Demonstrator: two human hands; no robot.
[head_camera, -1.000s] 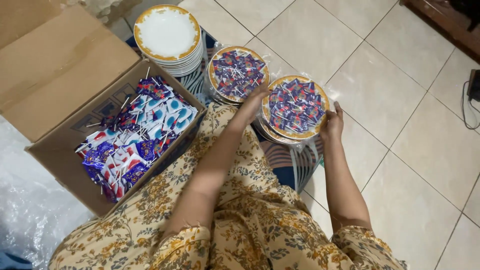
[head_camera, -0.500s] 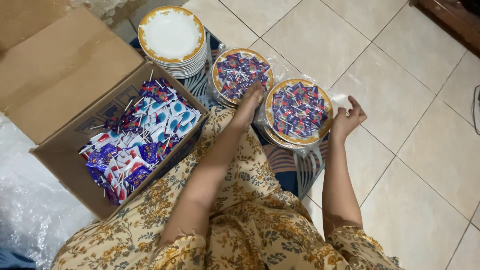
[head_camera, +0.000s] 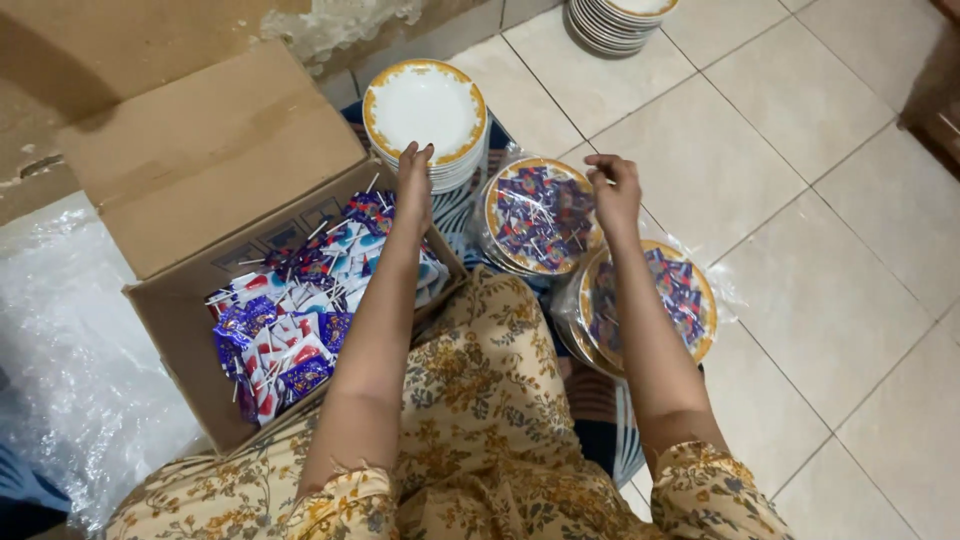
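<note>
Gold-rimmed white plates form a stack (head_camera: 425, 115) in the upper middle of the frame, and the left hand (head_camera: 414, 185) reaches up to its near rim, fingers straight and spread a little, the tips touching or just short of the top plate's edge with nothing gripped. To the right of it the right hand (head_camera: 614, 190) hovers over the upper right edge of a plastic-wrapped plate of candies (head_camera: 540, 215); its fingers are curled inward with thumb and fingertips drawn close together, and whether they pinch the clear wrap cannot be told. A second wrapped plate of candies (head_camera: 655, 300) lies just below and to the right of the first, partly under the right forearm. Both filled plates rest on top of other plates, close against the person's lap in its yellow floral dress. An open cardboard box (head_camera: 215, 190) fills the left of the frame, its flap folded back, holding a heap of red, blue and white wrapped lollipops (head_camera: 290, 310) with thin white sticks. Another stack of plates (head_camera: 615, 20) sits at the top edge on the pale tiled floor (head_camera: 830, 250).
</note>
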